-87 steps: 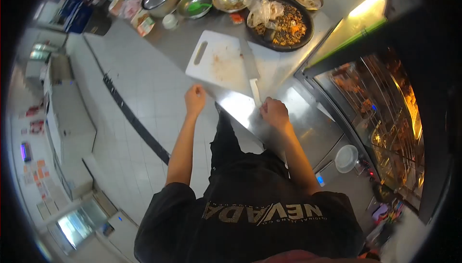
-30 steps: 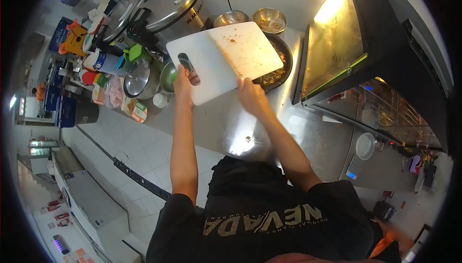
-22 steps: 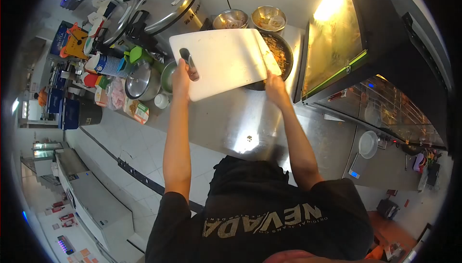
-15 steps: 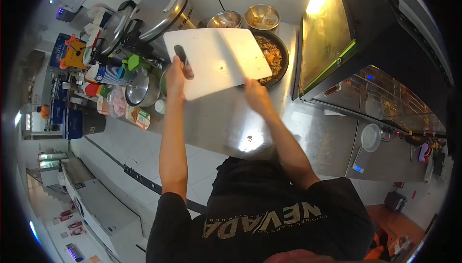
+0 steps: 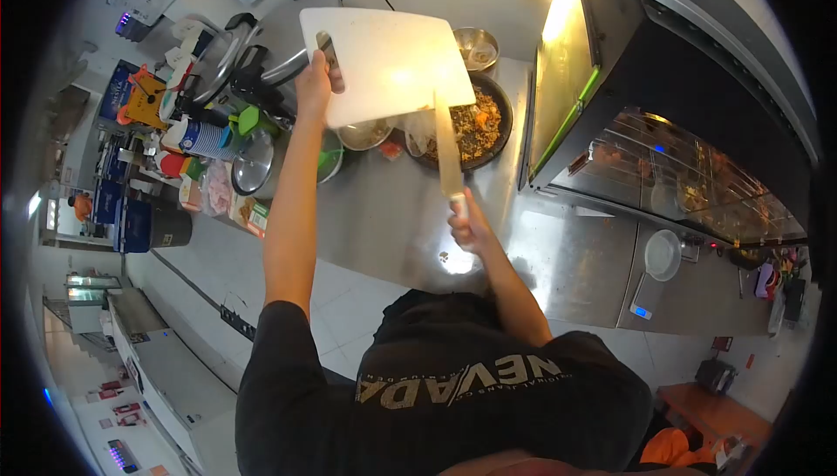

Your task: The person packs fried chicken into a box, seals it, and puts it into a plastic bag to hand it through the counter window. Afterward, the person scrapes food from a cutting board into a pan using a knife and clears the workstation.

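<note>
Knife [image 5: 449, 158] and right hand [image 5: 469, 224] have been drawn off toward 5 o'clock of the smooth white cutting board [image 5: 388, 62], the hand having been at the board's lower edge half a second earlier; a round metal bowl [image 5: 364, 135] has been uncovered below the board. Clamped fingers are noted on the knife's pale handle and, at the board's 9 o'clock end, through its slot, where it is gripped aloft by the left hand [image 5: 314, 88]. At the board's 4 o'clock, a round black pan [image 5: 506, 132] of crumbly brown food [image 5: 481, 134] is partly crossed in view by the flat metal blade, above a glossy steel counter [image 5: 375, 210].
</note>
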The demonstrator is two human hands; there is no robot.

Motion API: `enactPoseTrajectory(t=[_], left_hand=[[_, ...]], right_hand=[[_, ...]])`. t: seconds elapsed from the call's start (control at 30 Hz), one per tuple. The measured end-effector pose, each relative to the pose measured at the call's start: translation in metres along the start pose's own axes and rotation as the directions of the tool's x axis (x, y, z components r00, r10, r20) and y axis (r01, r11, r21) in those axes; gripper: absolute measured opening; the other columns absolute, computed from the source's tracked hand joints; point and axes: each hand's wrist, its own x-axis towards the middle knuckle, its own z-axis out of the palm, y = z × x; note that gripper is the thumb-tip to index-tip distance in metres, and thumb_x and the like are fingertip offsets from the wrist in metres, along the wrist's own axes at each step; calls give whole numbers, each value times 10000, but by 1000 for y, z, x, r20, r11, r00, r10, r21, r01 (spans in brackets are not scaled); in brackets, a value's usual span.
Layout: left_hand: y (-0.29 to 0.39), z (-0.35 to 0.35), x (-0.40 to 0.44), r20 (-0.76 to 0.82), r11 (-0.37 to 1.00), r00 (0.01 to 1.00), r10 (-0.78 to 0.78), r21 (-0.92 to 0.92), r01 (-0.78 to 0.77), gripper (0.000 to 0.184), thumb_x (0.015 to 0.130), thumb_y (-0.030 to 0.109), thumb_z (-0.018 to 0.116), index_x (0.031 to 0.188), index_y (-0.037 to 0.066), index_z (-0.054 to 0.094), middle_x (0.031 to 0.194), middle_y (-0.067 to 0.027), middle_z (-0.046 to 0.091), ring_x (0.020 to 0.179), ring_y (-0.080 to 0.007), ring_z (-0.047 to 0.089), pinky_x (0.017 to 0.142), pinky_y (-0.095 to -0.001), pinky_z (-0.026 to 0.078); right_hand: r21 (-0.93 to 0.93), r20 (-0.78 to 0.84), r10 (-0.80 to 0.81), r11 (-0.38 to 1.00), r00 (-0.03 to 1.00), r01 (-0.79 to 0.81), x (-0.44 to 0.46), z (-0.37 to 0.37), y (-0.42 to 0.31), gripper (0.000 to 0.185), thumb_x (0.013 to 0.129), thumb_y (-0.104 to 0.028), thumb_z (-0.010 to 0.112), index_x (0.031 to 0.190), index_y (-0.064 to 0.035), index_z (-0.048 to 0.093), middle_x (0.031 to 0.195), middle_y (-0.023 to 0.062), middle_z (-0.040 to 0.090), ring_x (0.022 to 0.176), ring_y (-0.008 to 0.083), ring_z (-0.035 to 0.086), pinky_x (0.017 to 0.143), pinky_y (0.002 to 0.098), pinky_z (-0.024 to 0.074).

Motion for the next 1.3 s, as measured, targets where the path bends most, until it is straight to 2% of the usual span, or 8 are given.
enactPoseTrajectory(t=[0.37,0.7,0.83,0.9,1.13,1.17,1.2,1.3], left_hand=[[17,31,39,48,961,988,148,231,-155,579,1011,483,492,810,-31,668,642,-79,635,560,-145,594,537,-292,466],[-27,215,39,536,820,837,112,426,-382,381,867,332,564,767,-14,688,794,-209,697,748,-344,679,737,-439,521],[-6,263,-37,505,704,862,37,599,-381,422,885,351,541,811,-31,703,802,-227,711,673,-321,711,765,-408,560],[-9,270,-45,549,715,836,-18,591,-373,423,884,352,556,838,-41,705,796,-240,707,641,-297,713,735,-394,577],[-77,195,37,633,976,750,-194,198,86,168,925,100,604,952,-62,641,779,-97,660,625,-170,612,561,-332,508],[-65,172,29,638,958,716,-284,162,236,184,943,71,571,1027,-84,621,760,-114,650,659,-175,619,578,-317,505],[-126,155,72,657,988,752,-44,141,-65,190,964,41,528,1078,-93,599,788,-150,650,679,-197,626,572,-310,507],[-115,116,43,570,939,788,-232,-80,334,211,969,10,497,1129,-98,582,980,-196,673,791,-240,667,729,-359,569]], right_hand=[[-168,-454,-70,986,888,-8,-88,26,13,495,981,-674,379,925,-193,482,578,-71,309,420,37,250,341,186,175],[-462,-594,-11,823,805,-330,-85,111,44,520,1000,-634,396,930,-134,520,585,-73,360,394,16,279,337,182,204],[-873,-400,-548,471,735,-124,-31,38,39,468,1016,-511,456,945,-58,549,687,64,565,522,176,550,477,336,445],[-969,-43,-871,-84,490,-234,4,38,20,421,1012,-400,472,1041,12,559,883,215,636,820,340,660,742,458,514],[-683,-46,-913,-268,406,-680,85,21,-62,298,894,-139,562,1100,77,557,1016,305,638,1064,392,610,925,509,470],[-690,54,-900,-347,433,-636,81,27,-56,294,885,-131,571,1099,69,564,1010,280,646,1047,381,613,915,497,477],[-683,150,-885,-416,441,-601,69,39,-40,291,875,-124,580,1099,62,572,1005,255,653,1030,371,616,905,485,485],[-857,424,-824,-499,376,-127,32,27,4,270,872,-127,619,1095,25,599,1004,159,668,985,319,629,861,443,507]])
